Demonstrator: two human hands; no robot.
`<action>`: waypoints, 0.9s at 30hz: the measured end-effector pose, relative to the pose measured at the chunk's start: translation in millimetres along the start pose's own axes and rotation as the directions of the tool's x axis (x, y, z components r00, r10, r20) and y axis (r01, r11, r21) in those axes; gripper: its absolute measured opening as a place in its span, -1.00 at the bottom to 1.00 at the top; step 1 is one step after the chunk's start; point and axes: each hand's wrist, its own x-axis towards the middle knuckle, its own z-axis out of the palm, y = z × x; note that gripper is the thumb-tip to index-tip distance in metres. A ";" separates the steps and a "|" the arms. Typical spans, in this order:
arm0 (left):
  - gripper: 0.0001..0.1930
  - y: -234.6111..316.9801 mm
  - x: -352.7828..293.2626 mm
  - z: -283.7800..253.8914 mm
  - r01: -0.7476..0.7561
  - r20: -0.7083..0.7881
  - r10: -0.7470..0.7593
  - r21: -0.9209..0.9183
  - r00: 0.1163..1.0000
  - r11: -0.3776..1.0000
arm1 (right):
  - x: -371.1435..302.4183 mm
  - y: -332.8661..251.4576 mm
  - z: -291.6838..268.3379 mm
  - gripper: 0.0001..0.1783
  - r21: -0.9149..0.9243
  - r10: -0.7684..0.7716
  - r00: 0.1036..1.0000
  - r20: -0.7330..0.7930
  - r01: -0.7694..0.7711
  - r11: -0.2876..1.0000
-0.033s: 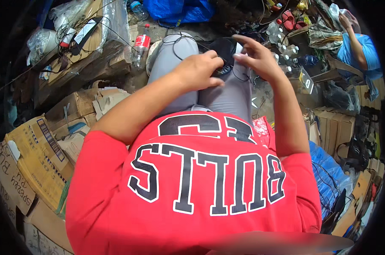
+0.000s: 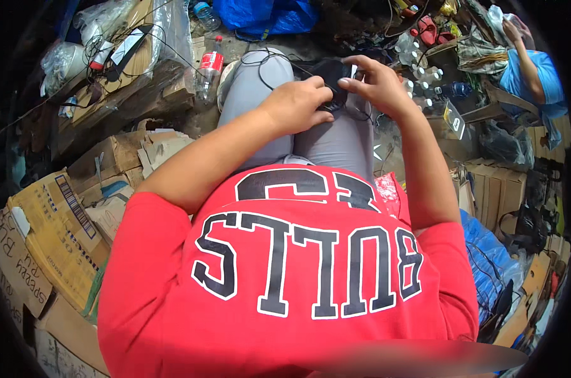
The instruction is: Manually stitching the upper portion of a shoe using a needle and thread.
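Note:
A black, dark-surfaced item with a rounded far end (image 2: 331,70) lies over my right thigh; its exact kind is hard to make out. My left hand (image 2: 298,104) is curled round its near left side, fingers bent over it and thumb below. On the right edge, the index finger and thumb of my right hand (image 2: 381,89) close on it, with a small whitish patch showing between them. A thin black cord (image 2: 258,74) loops across my left knee (image 2: 260,101). Another loop of it hangs by my right hand. The item's underside is hidden.
A bottle with a red label (image 2: 210,66) stands left of my knee. Cardboard boxes (image 2: 58,220) crowd my left, and a wooden bench (image 2: 166,82) is ahead of them. White-capped bottles (image 2: 424,79) lie at right. Another person in blue (image 2: 537,75) sits at far right.
My right hand has shifted slightly left, its thumb and index finger coming in onto the black item, which has tilted a little. My left hand has barely moved.

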 end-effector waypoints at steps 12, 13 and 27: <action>-0.80 -31.1 6.6 -30.9 -0.021 -0.105 0.001 -0.186 0.994 0.982 | -62.4 118.9 -48.7 -0.56 0.181 0.276 0.938 -0.210 -0.240 0.954; -0.82 -32.4 16.6 -35.7 0.016 -0.153 -0.050 -0.218 0.987 0.976 | -84.5 156.4 -64.9 -0.57 0.008 0.368 0.919 -0.146 -0.370 0.929; -0.61 -35.7 88.6 -5.0 0.055 0.206 0.005 -0.283 0.978 0.957 | -29.0 -8.7 12.0 -0.70 -0.083 0.099 0.986 0.131 -0.089 0.993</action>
